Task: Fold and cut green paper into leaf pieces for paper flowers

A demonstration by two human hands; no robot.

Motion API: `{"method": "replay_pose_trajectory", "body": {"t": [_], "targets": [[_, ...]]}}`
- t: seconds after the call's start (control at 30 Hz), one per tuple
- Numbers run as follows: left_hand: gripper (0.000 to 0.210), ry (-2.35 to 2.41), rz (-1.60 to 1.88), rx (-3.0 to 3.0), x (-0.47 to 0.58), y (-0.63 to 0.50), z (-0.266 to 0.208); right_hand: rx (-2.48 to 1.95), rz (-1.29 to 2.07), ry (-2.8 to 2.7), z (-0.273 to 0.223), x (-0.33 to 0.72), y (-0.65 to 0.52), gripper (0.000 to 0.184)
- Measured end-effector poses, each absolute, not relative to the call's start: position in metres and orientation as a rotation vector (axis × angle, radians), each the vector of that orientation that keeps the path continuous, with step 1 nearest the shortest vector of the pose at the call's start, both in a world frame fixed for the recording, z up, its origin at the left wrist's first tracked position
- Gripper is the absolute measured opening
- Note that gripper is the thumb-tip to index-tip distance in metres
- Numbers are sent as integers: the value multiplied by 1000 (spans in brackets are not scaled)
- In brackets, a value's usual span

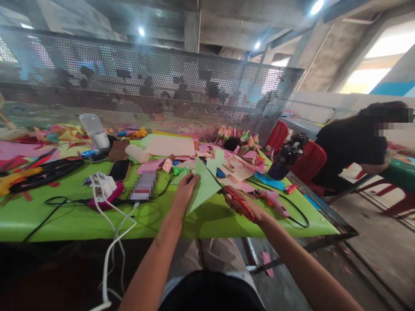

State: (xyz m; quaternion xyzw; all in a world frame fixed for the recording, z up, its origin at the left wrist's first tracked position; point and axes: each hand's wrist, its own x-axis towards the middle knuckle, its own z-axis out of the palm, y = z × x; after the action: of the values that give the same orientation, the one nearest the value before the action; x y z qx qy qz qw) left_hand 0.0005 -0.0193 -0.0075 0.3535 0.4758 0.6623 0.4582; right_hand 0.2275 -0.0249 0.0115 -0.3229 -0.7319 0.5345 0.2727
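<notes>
A sheet of pale green paper [203, 186] is held up over the table's front part, pinched at its left edge by my left hand [187, 186]. My right hand [248, 208] is wrapped round the red handles of a pair of scissors [240, 202]. Their dark blades point up and left, at the right edge of the sheet; whether they are open I cannot tell. A smaller pale green piece [216, 160] is just behind the blades. To the right of my right hand lies a pink glue gun [274, 202] with a black cord.
Left of my arm lie a phone [142, 186], a darker phone [119, 170] and a magenta power strip [105, 198] with white cables over the table edge. Paper flowers [227, 134] and a dark bottle [287, 157] stand behind. A person [353, 138] sits at right.
</notes>
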Motion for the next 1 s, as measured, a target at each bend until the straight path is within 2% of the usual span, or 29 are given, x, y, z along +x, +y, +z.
{"method": "replay_pose_trajectory", "body": {"t": [0.47,0.77,1.0], "targets": [[35,1201,1611,910,-1,-20,-9,-896,1587,-1840,14,220,-29,63],[37,1218,1586,899,-1,-21,-8,-918,1535,-1840,8,219,-26,57],[36,1205,1577,910,-2,-21,-11,-909,1369,-1927,1,219,-20,47]]}}
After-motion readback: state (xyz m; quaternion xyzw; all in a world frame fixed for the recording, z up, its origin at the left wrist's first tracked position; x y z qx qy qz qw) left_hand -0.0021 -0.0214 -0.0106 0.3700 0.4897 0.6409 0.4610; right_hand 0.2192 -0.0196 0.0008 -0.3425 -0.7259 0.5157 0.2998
